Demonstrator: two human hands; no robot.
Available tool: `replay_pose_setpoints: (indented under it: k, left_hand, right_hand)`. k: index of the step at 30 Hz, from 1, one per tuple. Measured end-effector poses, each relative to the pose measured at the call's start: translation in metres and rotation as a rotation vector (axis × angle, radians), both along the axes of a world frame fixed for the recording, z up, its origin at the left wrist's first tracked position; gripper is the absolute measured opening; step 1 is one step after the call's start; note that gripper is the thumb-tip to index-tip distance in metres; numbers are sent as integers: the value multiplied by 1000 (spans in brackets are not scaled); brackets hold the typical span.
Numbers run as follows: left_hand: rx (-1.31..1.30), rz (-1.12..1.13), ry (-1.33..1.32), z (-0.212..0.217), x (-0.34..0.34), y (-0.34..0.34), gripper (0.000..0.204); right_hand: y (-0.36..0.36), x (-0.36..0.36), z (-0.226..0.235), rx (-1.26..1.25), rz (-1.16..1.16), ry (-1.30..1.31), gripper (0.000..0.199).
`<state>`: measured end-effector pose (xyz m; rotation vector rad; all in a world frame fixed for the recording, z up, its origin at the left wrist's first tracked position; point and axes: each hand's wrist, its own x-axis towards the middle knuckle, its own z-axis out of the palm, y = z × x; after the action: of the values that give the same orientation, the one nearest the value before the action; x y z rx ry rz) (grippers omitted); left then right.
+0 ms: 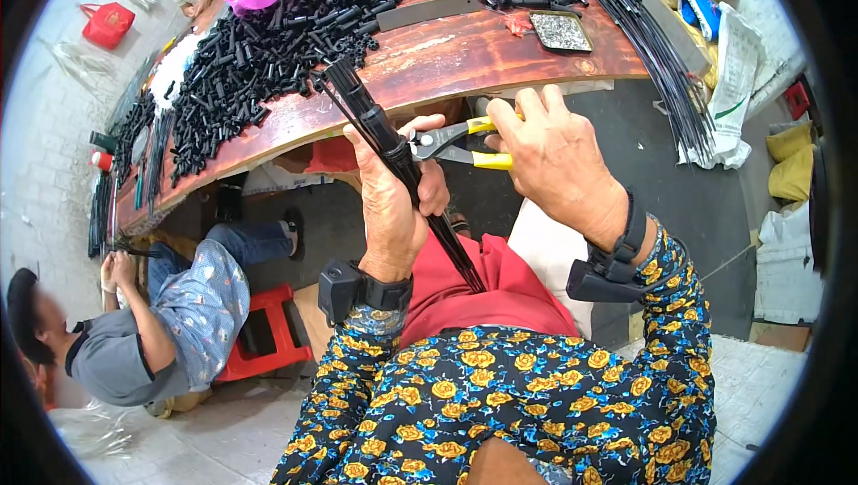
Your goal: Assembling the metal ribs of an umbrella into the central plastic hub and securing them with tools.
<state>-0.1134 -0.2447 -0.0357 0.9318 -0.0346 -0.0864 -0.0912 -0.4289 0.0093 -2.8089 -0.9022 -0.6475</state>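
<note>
Lower end of black rod bundle (393, 150) hidden behind red cloth in lap; pliers (456, 141) jaws partly covered by thumb. Bundle held upright-tilted just off table (465, 60) edge, open gap below. Left hand (393, 203) fingers wrapped tight round bundle. Right hand (554, 159) fingers curled on yellow handles, pliers touching bundle.

Left hand (393, 199) gripping black rod bundle (380, 132), right hand (550, 154) squeezing yellow-handled pliers (456, 141), jaws apparently at the bundle
</note>
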Motion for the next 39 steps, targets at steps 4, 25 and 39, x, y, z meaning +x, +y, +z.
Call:
replay_pose_setpoints:
  k: [4,25,39]
  left_hand:
    - [19,15,-11,-2,1,0,92]
    - [54,-61,-27,5,-5,-4,91]
    - [17,-71,-40,6,-3,-10,88]
  right_hand:
    - [0,6,-3,19,13,-1,21]
    - [-28,5,38,-88,257,-69,21]
    - [-36,8,39,-121,232,-119,17]
